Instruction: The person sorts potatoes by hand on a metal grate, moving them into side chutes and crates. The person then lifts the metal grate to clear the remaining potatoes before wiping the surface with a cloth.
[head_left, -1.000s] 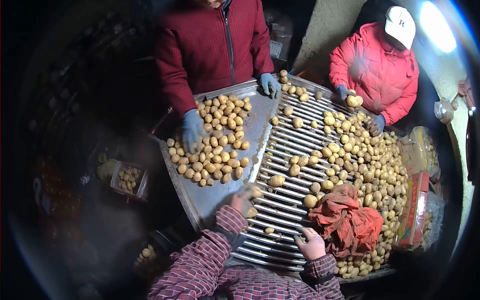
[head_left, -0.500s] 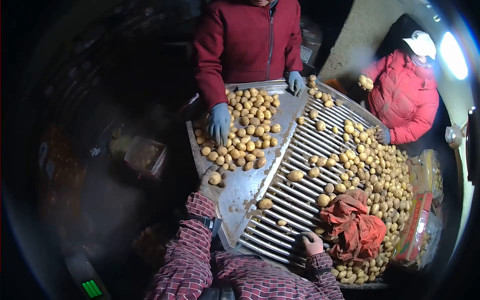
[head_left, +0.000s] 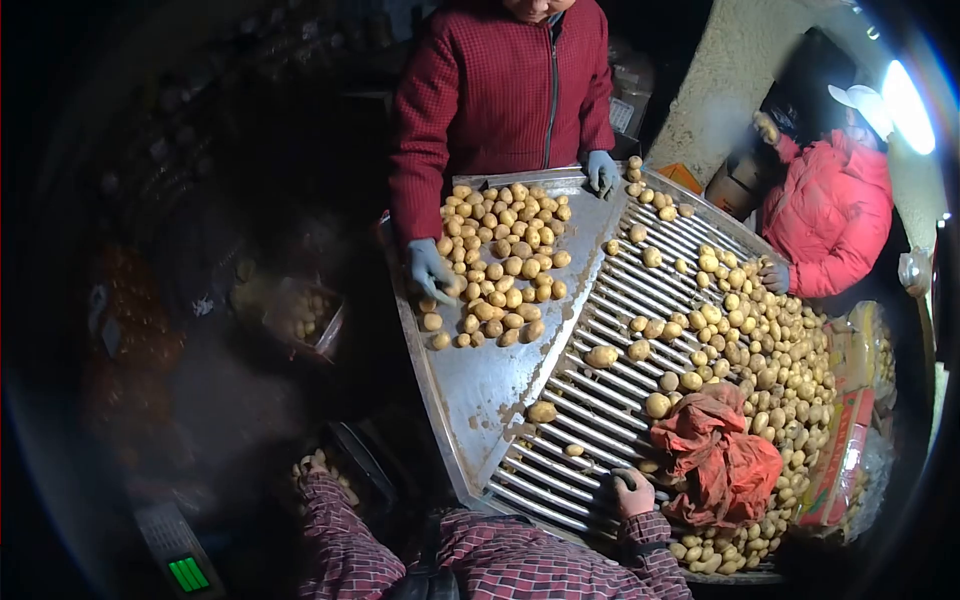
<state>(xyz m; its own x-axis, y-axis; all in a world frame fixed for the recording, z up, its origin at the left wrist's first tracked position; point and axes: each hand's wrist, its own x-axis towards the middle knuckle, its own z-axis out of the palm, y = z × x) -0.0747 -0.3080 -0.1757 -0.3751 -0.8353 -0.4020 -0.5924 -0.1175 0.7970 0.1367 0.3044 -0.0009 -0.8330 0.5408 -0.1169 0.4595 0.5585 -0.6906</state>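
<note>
My left hand (head_left: 322,472) is low at the left in dim light, beside the dark edge of a bin (head_left: 362,462). Pale, potato-like shapes show around its fingers, which are too dark to make out. My right hand (head_left: 634,494) rests on the metal rollers (head_left: 560,480) with its fingers curled and dark at the tips. What it holds, if anything, is hidden. Right of it a crumpled red cloth (head_left: 715,455) lies on the heaped potatoes (head_left: 790,370). Single potatoes, such as one large potato (head_left: 542,411), sit on the rollers ahead.
Across the metal tray (head_left: 490,400), a person in a dark red jacket (head_left: 510,90) has a gloved hand (head_left: 430,270) at the potato pile (head_left: 505,255). Another person in a red padded coat (head_left: 830,210) stands far right. Filled bags (head_left: 840,450) lie beyond the rollers. A box (head_left: 305,315) stands left.
My left hand has moved from the tray's left edge, where a potato was at it, down and left off the tray. The far-right person's raised hand no longer shows the potatoes it held.
</note>
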